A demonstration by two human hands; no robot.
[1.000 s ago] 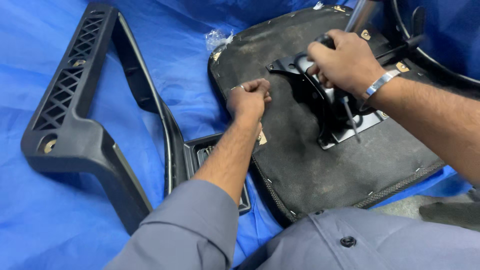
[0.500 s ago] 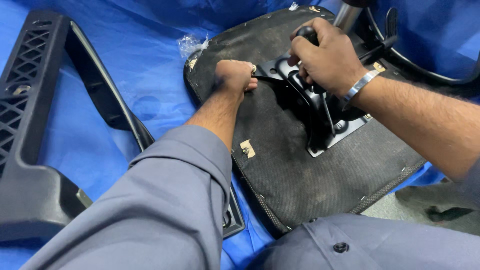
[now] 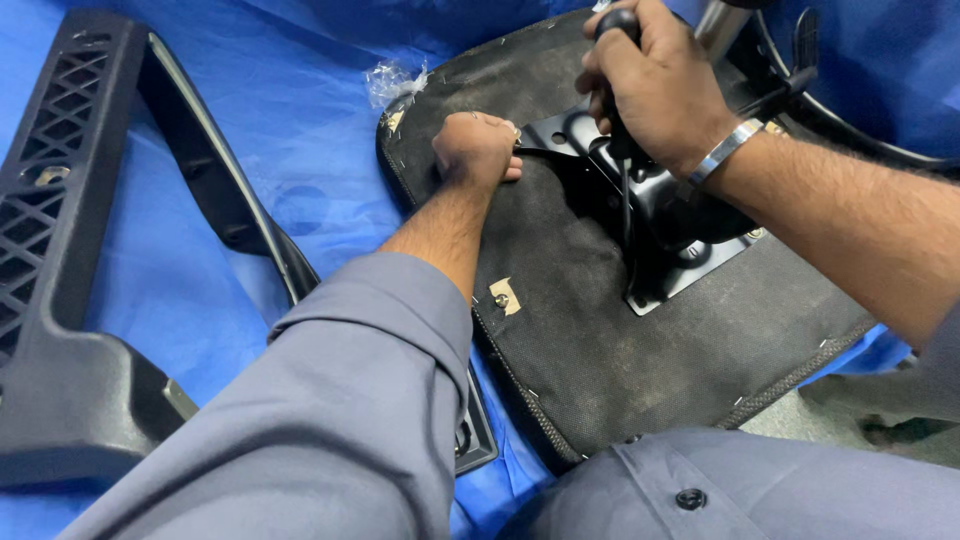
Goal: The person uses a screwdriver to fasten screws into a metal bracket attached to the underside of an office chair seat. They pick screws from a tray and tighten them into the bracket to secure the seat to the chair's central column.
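Blue sheeting point(image 3: 230, 130) is spread over the whole work surface, and on it an upturned office-chair seat point(image 3: 600, 340) is laid with its black fabric underside facing up. One metal mounting plate point(image 3: 660, 215) is seen on that underside, right of centre.

One left hand point(image 3: 478, 150) is reached forward from a grey sleeve, the arm nearly straight; it is clenched into a fist, knuckles up, and pressed against the near-left corner of the plate. Whether anything is enclosed in the fist cannot be told.

One right hand point(image 3: 655, 85) is brought in from the right, the wrist bent down and a metal bangle point(image 3: 727, 150) worn on it. It is closed around one black lever handle point(image 3: 615, 30) rising from the plate.

One black plastic chair back point(image 3: 70, 260) is laid at the far left, well apart from the seat. One small fabric tag point(image 3: 505, 296) is fixed near the seat's left edge. Open sheeting is left between the chair back and the seat; the seat's near edge is met by the person's lap.
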